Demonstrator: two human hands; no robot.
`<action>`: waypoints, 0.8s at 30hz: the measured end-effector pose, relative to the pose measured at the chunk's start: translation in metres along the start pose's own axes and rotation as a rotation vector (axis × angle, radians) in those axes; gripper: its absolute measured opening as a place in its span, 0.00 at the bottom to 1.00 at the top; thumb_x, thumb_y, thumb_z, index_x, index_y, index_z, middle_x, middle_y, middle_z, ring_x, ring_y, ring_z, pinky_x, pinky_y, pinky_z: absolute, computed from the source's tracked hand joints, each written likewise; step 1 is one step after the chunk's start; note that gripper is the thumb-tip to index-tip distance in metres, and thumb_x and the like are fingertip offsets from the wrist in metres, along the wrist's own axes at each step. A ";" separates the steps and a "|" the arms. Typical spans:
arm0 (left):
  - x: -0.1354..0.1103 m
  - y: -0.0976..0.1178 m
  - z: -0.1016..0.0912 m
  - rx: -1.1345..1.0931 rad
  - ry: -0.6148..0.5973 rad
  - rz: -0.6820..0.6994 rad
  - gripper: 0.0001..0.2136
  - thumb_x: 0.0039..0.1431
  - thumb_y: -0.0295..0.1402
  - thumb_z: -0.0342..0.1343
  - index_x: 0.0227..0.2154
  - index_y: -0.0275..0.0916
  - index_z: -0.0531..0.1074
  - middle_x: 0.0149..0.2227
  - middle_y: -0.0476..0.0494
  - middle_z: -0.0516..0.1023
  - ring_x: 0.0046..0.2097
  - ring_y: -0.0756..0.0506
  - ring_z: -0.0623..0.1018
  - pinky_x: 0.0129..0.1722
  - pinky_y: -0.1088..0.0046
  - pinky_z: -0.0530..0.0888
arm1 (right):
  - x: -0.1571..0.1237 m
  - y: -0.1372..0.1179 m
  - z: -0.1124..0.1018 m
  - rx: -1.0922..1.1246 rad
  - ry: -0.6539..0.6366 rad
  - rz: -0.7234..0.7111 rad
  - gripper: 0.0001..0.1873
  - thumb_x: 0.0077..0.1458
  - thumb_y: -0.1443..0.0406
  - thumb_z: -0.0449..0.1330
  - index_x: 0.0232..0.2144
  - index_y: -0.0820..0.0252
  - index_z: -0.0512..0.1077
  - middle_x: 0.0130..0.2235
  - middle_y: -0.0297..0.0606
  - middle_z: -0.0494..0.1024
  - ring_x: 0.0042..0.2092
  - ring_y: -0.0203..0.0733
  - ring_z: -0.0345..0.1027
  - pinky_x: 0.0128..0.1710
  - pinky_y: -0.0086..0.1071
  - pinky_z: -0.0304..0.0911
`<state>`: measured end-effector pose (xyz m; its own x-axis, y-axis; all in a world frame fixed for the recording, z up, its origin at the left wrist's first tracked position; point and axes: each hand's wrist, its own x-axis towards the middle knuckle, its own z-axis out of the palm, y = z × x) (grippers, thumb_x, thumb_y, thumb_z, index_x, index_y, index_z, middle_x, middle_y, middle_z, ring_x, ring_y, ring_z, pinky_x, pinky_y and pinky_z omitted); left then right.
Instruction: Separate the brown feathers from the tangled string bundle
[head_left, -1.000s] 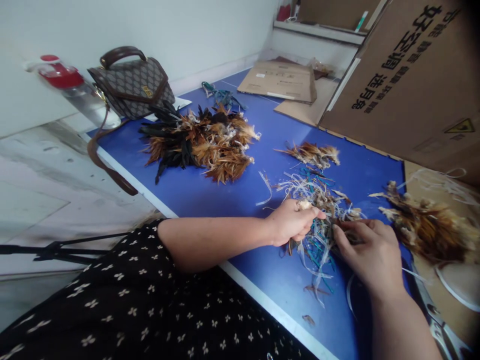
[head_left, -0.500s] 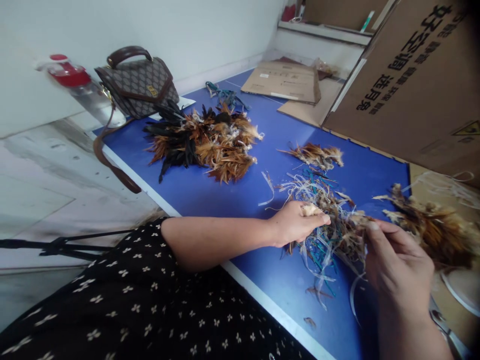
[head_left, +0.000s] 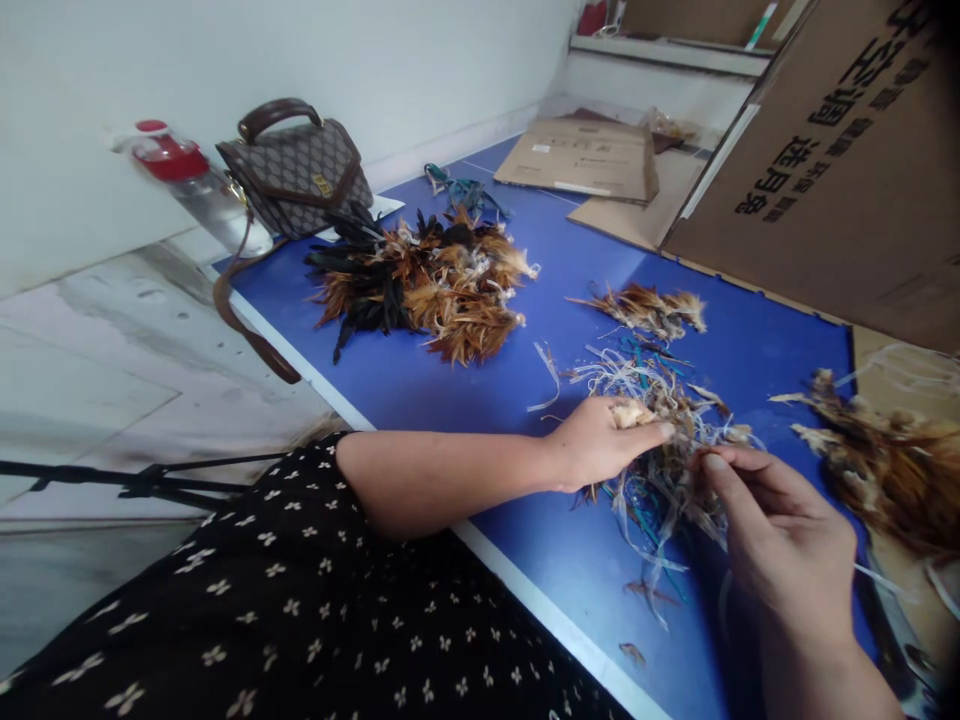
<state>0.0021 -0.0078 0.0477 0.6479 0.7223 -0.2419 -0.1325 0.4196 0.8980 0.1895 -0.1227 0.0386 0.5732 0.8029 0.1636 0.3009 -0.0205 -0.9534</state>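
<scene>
Your right hand is now nearer to your left hand than in the earlier frame. If you pull too hard, the strings could snag and drag the pile along, because it all looks tangled. The pale tuft sits tucked inside your curled left fingers, and the pile lies on the blue table between your hands, right at your right finger and thumb tips, but I can't tell if those are pinching any of it.
</scene>
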 end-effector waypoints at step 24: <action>0.004 -0.018 -0.019 0.622 -0.324 0.728 0.23 0.69 0.26 0.64 0.65 0.43 0.87 0.62 0.36 0.90 0.55 0.41 0.91 0.62 0.64 0.85 | 0.004 0.000 0.019 0.360 0.063 0.225 0.28 0.41 0.50 0.89 0.40 0.57 0.87 0.36 0.36 0.86 0.31 0.35 0.76 0.31 0.27 0.72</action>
<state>-0.0070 -0.0022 0.0234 0.7498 0.4656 0.4701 -0.2224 -0.4918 0.8418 0.1768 -0.1080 0.0345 0.6430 0.7639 -0.0544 -0.1159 0.0269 -0.9929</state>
